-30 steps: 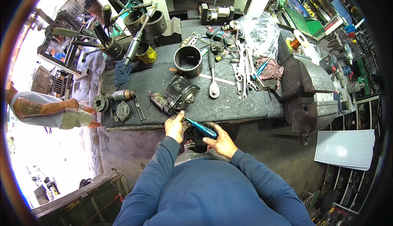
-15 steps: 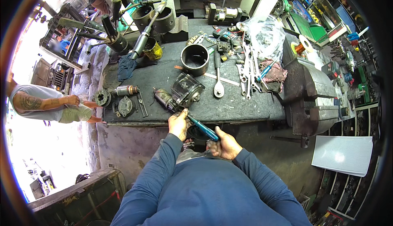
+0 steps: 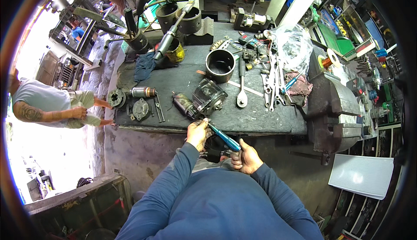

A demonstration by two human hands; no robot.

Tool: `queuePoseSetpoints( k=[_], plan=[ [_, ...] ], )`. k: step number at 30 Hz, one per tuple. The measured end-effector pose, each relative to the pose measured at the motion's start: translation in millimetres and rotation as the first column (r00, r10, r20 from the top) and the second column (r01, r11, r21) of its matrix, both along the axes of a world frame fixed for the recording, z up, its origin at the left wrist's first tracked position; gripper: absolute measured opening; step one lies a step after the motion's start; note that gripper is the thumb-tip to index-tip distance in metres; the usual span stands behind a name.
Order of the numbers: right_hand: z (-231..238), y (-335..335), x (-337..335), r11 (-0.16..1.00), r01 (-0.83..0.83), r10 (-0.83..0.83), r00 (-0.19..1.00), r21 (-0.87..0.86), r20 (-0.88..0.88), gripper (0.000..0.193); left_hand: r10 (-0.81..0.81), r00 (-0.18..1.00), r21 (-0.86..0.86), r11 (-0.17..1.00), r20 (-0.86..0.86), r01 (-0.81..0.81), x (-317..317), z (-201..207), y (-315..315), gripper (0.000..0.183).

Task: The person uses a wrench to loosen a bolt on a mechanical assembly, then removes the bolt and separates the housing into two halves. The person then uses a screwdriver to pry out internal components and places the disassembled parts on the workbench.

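A screwdriver with a blue handle (image 3: 226, 140) slants between my hands at the bench's near edge. My right hand (image 3: 247, 159) is closed on the butt end of its handle. With fingers pinched, my left hand (image 3: 197, 134) grips around its front end, where the tip is hidden. Just beyond those fingers lies a black starter motor housing (image 3: 210, 95), with a smaller cylindrical solenoid (image 3: 185, 105) at its left side. What the tip touches cannot be made out.
Armature (image 3: 143, 92), end cover (image 3: 140, 109) and small tools lie left on the bench (image 3: 182, 72). Behind the housing stand a steel ring (image 3: 220, 66), a ratchet (image 3: 242, 96) and several wrenches (image 3: 272, 83). A large vise (image 3: 332, 114) borders the right. A person (image 3: 47, 103) stands at left.
The whole view has shifted slightly to the right. My right-hand fingers have closed more around the handle's end. My left hand stays at the screwdriver's front.
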State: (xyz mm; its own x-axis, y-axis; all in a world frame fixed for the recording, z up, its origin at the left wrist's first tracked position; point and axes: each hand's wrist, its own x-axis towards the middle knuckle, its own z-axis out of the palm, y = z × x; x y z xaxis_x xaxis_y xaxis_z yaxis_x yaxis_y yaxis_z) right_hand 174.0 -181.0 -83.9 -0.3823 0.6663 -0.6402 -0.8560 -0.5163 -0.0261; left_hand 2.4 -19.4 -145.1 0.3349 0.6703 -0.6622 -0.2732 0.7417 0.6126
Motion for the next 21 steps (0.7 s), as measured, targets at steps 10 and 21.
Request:
queuePoseSetpoints(
  k=[10,21],
  plan=[
    [-22,-6,-4,0.99,0.127,-0.141,0.935,0.065,0.326,0.04,0.011,1.0,0.021,1.0,-0.021,-0.011,3,0,2,0.013],
    [-13,-7,-10,0.982,0.168,-0.186,0.934,0.083,0.306,0.038,0.027,0.997,0.004,1.0,-0.076,-0.027,5,5,0,0.01]
  ],
)
